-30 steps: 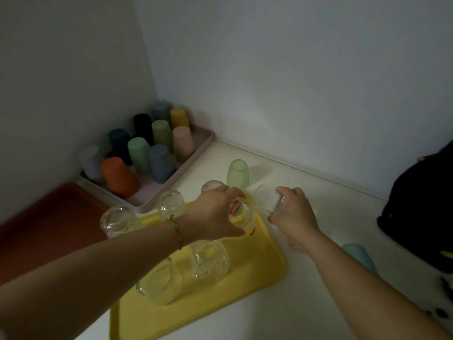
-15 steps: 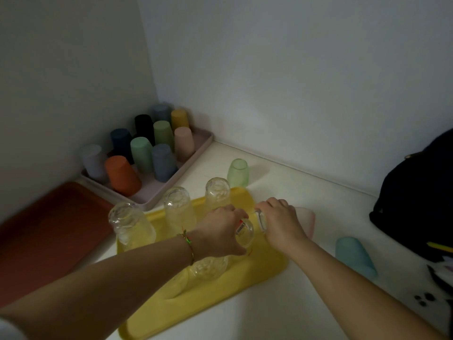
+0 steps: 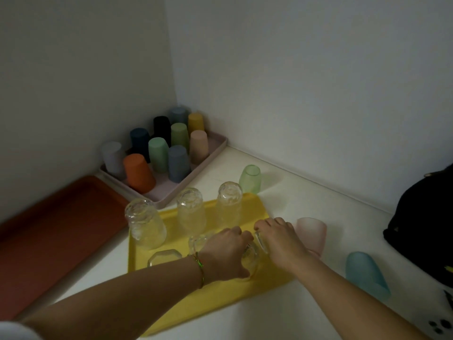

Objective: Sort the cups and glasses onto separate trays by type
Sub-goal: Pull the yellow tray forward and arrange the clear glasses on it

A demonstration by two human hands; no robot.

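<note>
A yellow tray [image 3: 255, 207] holds several clear glasses upside down, three of them in a back row [image 3: 191, 209]. Over the tray's right side my left hand [image 3: 225, 253] grips a clear glass [image 3: 251, 262] from above. Right beside it my right hand [image 3: 282, 241] holds a second clear glass [image 3: 260, 241], of which only the rim shows. A pink tray [image 3: 215, 148] in the corner carries several coloured cups upside down. Loose on the counter are a green frosted cup [image 3: 250, 179], a pink frosted cup [image 3: 312, 233] and a blue cup [image 3: 365, 273] lying on its side.
A reddish-brown tray [image 3: 61, 229] lies at the left against the wall. A black bag [image 3: 421, 224] sits at the right edge. Walls close off the counter at the back and left. A white object with dark dots [image 3: 438, 326] is at the lower right corner.
Both hands have come back from the tray's far right corner to its right side, each with its clear glass. The pink frosted cup behind my right hand has come into view.
</note>
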